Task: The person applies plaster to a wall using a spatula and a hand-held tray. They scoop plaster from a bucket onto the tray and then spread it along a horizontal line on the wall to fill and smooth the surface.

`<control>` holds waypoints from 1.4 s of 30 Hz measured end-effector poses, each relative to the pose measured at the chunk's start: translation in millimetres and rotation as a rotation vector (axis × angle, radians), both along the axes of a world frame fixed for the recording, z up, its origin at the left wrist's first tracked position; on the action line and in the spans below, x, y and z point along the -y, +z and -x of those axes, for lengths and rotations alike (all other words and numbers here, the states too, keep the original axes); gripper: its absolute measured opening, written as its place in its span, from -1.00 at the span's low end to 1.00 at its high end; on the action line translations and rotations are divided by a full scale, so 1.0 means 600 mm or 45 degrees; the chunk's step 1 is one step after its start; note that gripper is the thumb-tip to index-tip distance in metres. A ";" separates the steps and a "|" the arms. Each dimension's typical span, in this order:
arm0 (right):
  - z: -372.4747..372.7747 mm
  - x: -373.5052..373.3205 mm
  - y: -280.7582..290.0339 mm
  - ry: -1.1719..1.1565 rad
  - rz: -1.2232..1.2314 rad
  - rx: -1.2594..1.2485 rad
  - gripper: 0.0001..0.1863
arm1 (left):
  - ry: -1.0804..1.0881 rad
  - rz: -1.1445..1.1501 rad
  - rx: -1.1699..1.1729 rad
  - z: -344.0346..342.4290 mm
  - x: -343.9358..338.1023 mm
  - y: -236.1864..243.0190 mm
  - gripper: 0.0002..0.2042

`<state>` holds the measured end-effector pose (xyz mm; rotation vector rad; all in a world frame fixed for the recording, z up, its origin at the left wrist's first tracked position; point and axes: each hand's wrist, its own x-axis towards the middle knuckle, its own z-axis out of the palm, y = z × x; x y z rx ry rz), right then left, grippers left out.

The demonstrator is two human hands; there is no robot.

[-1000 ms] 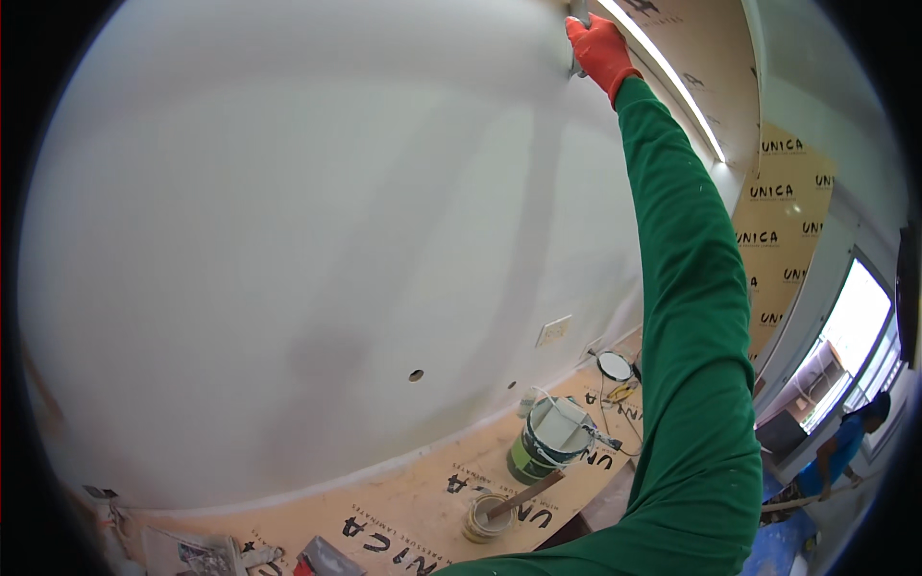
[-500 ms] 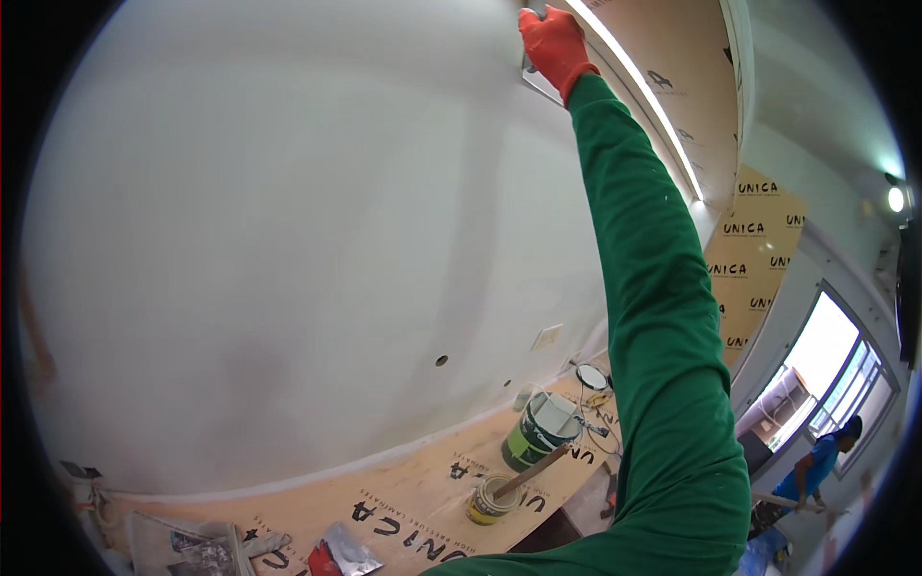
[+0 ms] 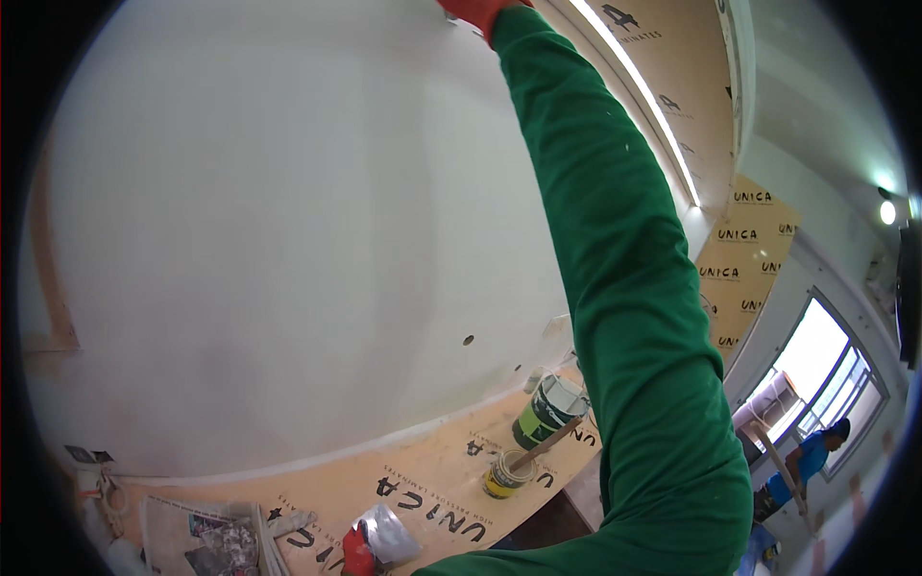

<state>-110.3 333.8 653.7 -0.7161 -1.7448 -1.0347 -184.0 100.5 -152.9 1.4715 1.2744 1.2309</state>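
In the head view, we see the right hand (image 3: pixel 477 12) in an orange-red glove, high on the pale wall (image 3: pixel 259 211), mostly cut off by the top of the view. Below it peeks a sliver of a flat tool (image 3: pixel 451 17); the fingers are out of view, so we cannot tell whether they are together or apart. A green sleeve (image 3: pixel 624 288) reaches up to this hand, right of the middle. At the near edge, left of the elbow, we find a red shape (image 3: pixel 356 553) against a grey metal blade (image 3: pixel 389 534); we cannot tell whether the red is the left hand or a handle. Under the wall runs a tan surface (image 3: pixel 317 485) with dark printing. On it we see newspaper (image 3: pixel 192 538) at the near left, a small yellow can (image 3: pixel 501 477) with a wooden stick (image 3: pixel 549 443) leaning in it, and a dark green pail (image 3: pixel 540 413) just beyond. At the far right, a person in blue (image 3: pixel 814 455) leans forward near a bright window (image 3: pixel 809 355).
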 end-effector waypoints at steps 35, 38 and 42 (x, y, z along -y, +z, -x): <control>-0.577 0.106 -0.634 1.046 1.375 -0.544 -0.52 | 1.050 -1.714 -0.538 -0.292 -0.245 0.659 -0.55; -0.608 0.115 -0.655 1.422 1.324 -0.900 -0.55 | 0.294 -1.773 -0.230 -0.373 -0.269 0.685 -0.60; -0.663 0.160 -0.586 2.142 2.102 -1.824 -0.75 | -0.102 -1.774 -0.424 -0.428 -0.288 0.699 -0.65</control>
